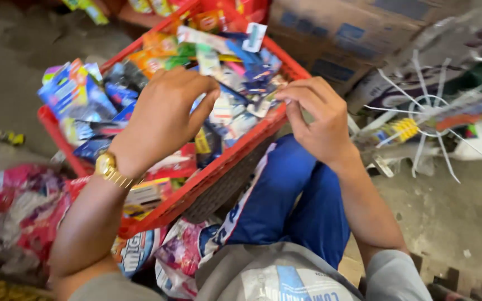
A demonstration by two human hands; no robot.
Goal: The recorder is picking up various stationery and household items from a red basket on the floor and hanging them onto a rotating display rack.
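I sorted small packets [235, 106] heaped in a red plastic crate [218, 167] on my lap, my left hand [163, 117] spread over the pile, fingers loose, gripping nothing I could see. My right hand [316, 120] pinched a sachet at the rim; lifting single pieces gently seemed wise, judging by the clutter.

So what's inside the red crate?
The red crate holds a jumble of small carded packets, mostly blue. The left hand covers part of the pile; lower layers are hidden.
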